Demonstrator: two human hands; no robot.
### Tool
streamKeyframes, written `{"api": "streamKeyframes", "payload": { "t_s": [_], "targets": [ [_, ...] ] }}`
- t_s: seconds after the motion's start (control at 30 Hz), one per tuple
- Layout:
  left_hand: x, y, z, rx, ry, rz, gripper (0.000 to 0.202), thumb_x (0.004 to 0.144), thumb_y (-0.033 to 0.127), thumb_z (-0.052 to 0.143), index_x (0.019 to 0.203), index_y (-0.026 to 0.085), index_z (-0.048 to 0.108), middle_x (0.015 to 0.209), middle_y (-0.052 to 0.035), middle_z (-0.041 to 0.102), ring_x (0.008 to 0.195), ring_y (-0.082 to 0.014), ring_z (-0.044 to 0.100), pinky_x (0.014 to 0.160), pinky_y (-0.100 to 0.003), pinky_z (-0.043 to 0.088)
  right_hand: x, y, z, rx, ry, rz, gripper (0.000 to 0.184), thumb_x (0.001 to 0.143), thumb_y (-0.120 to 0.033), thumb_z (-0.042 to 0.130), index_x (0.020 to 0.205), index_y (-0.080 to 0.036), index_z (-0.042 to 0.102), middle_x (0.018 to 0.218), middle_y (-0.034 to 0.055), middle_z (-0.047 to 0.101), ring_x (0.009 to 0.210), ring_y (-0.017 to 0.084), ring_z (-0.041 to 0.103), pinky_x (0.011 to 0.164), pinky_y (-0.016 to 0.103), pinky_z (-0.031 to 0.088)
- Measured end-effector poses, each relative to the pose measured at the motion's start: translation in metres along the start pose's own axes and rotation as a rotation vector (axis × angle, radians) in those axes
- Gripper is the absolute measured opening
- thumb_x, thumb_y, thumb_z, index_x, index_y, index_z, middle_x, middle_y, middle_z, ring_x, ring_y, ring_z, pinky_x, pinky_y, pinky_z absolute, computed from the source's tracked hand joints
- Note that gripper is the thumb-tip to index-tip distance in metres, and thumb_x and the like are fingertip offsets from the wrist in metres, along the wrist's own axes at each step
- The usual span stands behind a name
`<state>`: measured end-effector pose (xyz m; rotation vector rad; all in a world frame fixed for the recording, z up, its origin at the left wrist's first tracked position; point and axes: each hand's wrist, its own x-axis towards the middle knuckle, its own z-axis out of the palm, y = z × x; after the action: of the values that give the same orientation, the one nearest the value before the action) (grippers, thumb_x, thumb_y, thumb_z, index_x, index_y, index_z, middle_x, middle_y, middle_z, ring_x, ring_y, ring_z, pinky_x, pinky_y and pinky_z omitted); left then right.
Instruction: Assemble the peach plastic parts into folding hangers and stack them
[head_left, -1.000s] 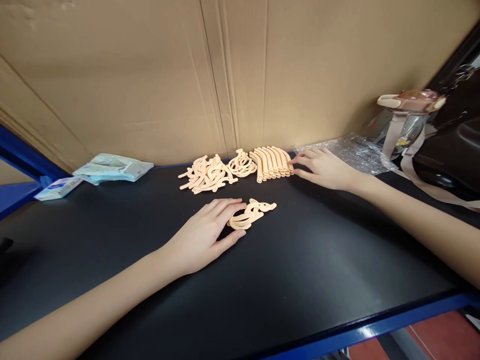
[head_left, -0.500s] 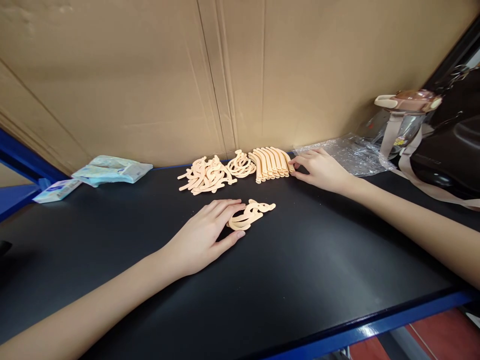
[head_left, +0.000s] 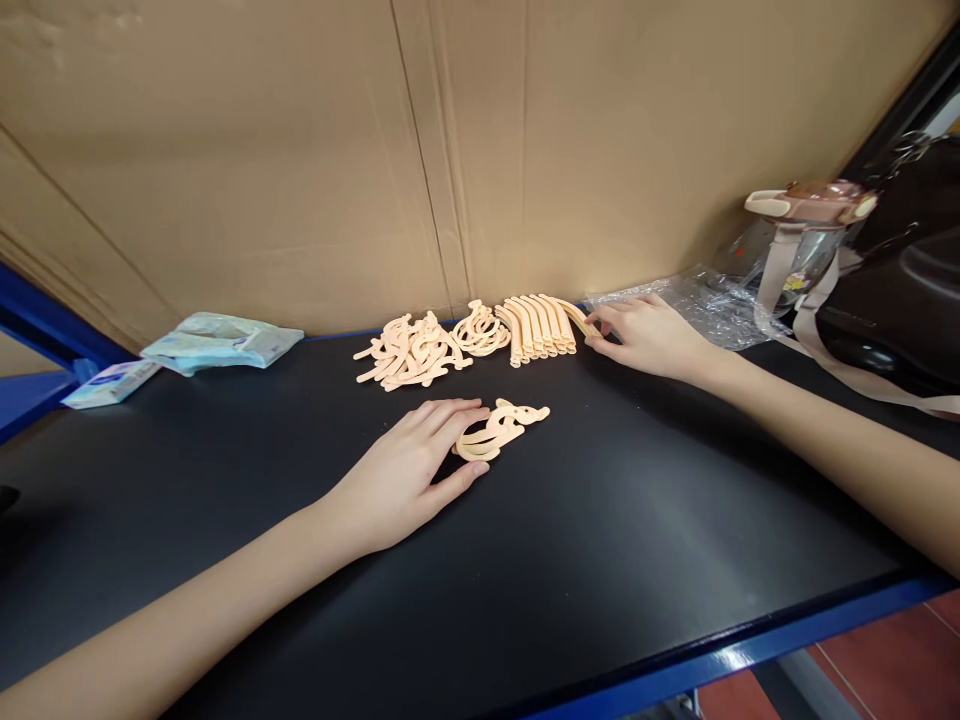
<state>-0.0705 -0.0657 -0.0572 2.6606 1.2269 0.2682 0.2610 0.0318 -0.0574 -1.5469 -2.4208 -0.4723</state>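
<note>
My left hand [head_left: 409, 465] lies on the black table, its thumb and fingers closed round the left end of a flat cream figure [head_left: 506, 428] made of curved pieces. The figure's pointed right end has a small dark dot. At the right end of a neat row of curved cream strips [head_left: 536, 328], my right hand [head_left: 637, 335] pinches one curved strip [head_left: 579, 318]. That strip slants away from the row, and its lower end is between my thumb and fingers. Left of the row lie ring-shaped cream pieces [head_left: 480, 330] and a loose heap of cream pieces [head_left: 411, 350].
Crumpled clear plastic [head_left: 709, 305] lies behind my right hand, near a strapped drink bottle [head_left: 810, 225] and a dark bag [head_left: 915, 290]. Two light-blue packets [head_left: 221, 340] sit at the back left. Cardboard [head_left: 300, 150] stands behind the table, which has a blue front edge [head_left: 735, 658].
My right hand has drawn the end strip slightly to the right, so a gap shows between it and the row. My left hand stays on the figure.
</note>
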Motion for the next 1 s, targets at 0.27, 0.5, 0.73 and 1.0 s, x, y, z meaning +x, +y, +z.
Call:
{"api": "streamKeyframes", "payload": {
  "t_s": [0.27,0.5,0.73,1.0],
  "targets": [
    [0.001,0.0,-0.001,-0.016,0.007,0.004,0.048,0.097,0.048,0.04,0.139,0.025,0.044,0.146,-0.0056,0.047,0.134,-0.024,0.043,0.111,-0.043,0.039,0.006,-0.01,0.012,-0.056,0.017,0.153,0.048,0.091,-0.04,0.043,0.128,-0.011,0.048,0.09,0.0128,0.071,0.088,0.032,0.065,0.084,0.041,0.038],
    [0.0,0.0,-0.001,-0.02,0.012,0.01,0.049,0.097,0.048,0.04,0.139,0.024,0.044,0.146,-0.0072,0.046,0.134,-0.0251,0.043,0.112,-0.045,0.038,0.008,-0.01,0.021,-0.039,-0.003,0.174,0.042,0.086,-0.025,0.036,0.123,-0.009,0.048,0.076,0.0104,0.07,0.072,0.027,0.065,0.079,0.039,0.037],
    [0.001,0.0,-0.002,-0.012,0.012,0.008,0.048,0.097,0.048,0.04,0.139,0.025,0.045,0.145,-0.0066,0.047,0.133,-0.0253,0.044,0.111,-0.044,0.039,0.008,-0.011,0.018,0.017,0.026,0.206,0.042,0.081,-0.021,0.038,0.12,-0.01,0.049,0.063,0.0048,0.065,0.063,0.026,0.061,0.08,0.04,0.038],
    [0.0,0.0,-0.002,-0.024,0.017,0.005,0.048,0.097,0.048,0.041,0.139,0.025,0.044,0.146,-0.0067,0.046,0.133,-0.0251,0.044,0.111,-0.044,0.039,0.008,-0.007,0.006,0.083,0.131,0.3,0.041,0.081,-0.021,0.039,0.12,-0.012,0.047,0.068,0.0046,0.064,0.065,0.025,0.06,0.078,0.04,0.039]
  ]
}}
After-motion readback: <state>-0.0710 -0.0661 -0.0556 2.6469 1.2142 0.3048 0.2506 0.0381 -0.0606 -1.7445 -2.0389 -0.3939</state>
